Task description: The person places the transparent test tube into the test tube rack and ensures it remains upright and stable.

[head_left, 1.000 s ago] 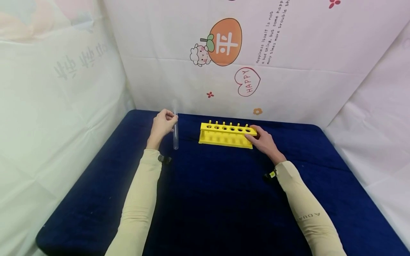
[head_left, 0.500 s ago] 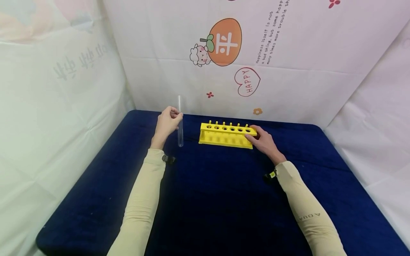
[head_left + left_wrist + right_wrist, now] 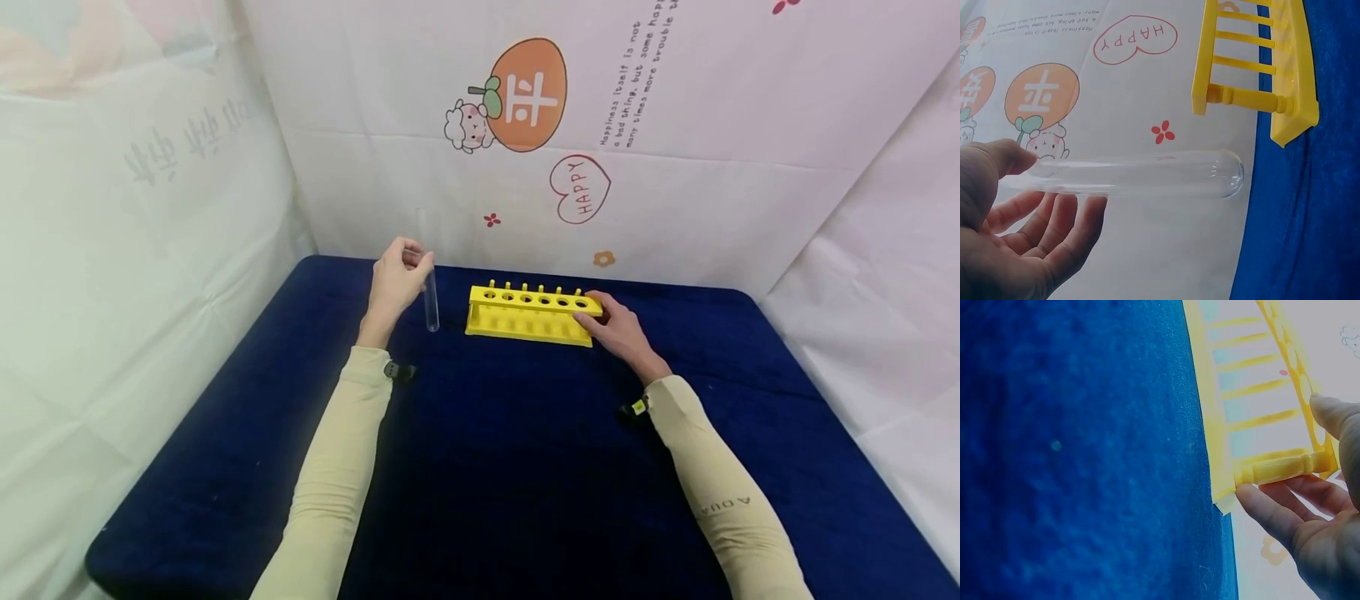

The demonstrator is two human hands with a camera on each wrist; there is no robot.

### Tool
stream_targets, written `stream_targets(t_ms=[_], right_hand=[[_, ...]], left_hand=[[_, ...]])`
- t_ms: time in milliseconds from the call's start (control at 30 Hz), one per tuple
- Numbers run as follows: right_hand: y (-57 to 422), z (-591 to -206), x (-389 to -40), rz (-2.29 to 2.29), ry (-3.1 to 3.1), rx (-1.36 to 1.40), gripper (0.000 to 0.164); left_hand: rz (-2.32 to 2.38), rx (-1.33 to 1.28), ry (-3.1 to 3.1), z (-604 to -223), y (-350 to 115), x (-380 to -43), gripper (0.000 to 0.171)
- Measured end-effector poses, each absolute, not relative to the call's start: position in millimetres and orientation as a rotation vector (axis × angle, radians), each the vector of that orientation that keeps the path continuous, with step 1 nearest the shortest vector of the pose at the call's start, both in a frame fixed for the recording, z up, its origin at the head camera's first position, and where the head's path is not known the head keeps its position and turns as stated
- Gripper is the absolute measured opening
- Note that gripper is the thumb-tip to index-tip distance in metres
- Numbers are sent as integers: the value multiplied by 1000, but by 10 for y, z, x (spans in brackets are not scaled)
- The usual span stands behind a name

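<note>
A clear glass test tube point(image 3: 1166, 175) is pinched between the thumb and fingers of my left hand point(image 3: 397, 282). In the head view the tube point(image 3: 431, 304) hangs nearly upright, rounded end down, left of a yellow test tube rack point(image 3: 528, 325). A gap separates the tube from the rack. The rack has a row of round holes along its top and a row of pegs behind. At the rack's right end my right hand point(image 3: 618, 332) grips it, thumb near the top bar and fingers at the end post, as the right wrist view shows.
The rack stands on a dark blue cloth-covered table point(image 3: 510, 467), near its back edge. A white printed curtain point(image 3: 375, 183) rises behind the table, with more white cloth on the left and right sides.
My left hand has moved right and slightly up with the test tube, closer to the rack. The tube's lower end now tilts a little to the right. My right hand and the rack stay put.
</note>
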State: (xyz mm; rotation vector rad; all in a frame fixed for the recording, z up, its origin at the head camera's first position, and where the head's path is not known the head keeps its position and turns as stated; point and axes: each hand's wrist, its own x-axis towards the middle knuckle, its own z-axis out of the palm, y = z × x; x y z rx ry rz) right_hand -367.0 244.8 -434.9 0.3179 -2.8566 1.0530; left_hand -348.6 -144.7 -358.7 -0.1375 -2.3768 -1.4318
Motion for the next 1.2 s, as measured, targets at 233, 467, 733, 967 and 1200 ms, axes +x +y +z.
stream_targets(t_ms=[233, 467, 733, 967, 1200], right_hand=[[2460, -4342, -3648, 1066, -2850, 316, 72], [2442, -4382, -3642, 1089, -2848, 346, 71], [2470, -4367, -3649, 1061, -2834, 330, 70], [2462, -4354, -3638, 1077, -2843, 325, 68], [2463, -4341, -3642, 1079, -2833, 325, 67]], left_hand=[[-1413, -174, -2363, -3575, -1374, -3476, 38], [-1433, -177, -2341, -3595, -1350, -3419, 37], [-1425, -222, -2309, -3520, -1294, -3461, 36], [-1401, -243, -2291, -3436, -1212, -3491, 37], [-1379, -285, -2266, -3353, -1112, -3530, 33]])
